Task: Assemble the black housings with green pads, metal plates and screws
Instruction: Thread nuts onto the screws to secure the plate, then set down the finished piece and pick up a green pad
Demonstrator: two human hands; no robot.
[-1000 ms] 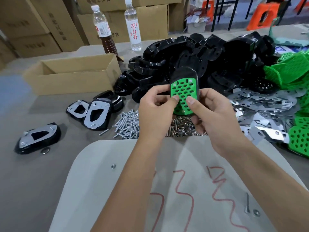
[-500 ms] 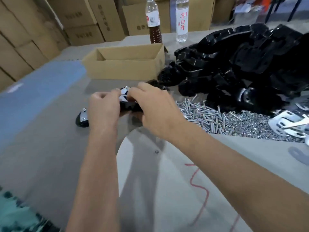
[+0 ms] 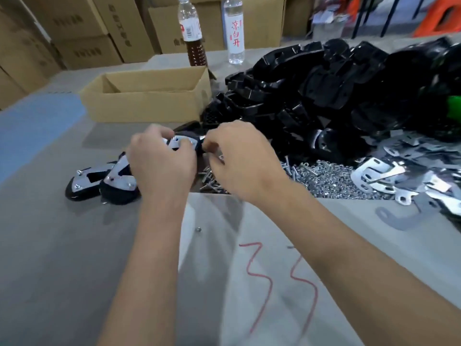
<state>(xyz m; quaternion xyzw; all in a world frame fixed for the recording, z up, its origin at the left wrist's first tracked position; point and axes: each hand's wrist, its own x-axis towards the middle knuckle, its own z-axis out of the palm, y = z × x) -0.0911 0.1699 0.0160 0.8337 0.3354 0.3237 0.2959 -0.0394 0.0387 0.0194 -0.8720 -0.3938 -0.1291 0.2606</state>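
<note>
Both hands meet over the table's left-middle on an assembled black housing (image 3: 185, 143), whose metal plate faces up. My left hand (image 3: 159, 168) grips its left side with curled fingers. My right hand (image 3: 240, 161) pinches its right end. Two finished housings (image 3: 87, 181) with plates and screws lie just left of my left hand, one (image 3: 119, 179) partly hidden by it. A big pile of black housings (image 3: 311, 96) fills the right back. Screws (image 3: 329, 178), metal plates (image 3: 374, 172) and a bit of green pad (image 3: 454, 109) lie to the right.
An open cardboard box (image 3: 147, 102) stands behind the hands, with two bottles (image 3: 191, 33) (image 3: 234, 33) beyond it. A white board (image 3: 274, 283) with red scribbles lies under my forearms; a small screw (image 3: 198, 229) sits on it. Stacked cartons line the back.
The housing held up with its green pad facing me has been turned plate-up and carried left and down beside the finished housings. My view swung left.
</note>
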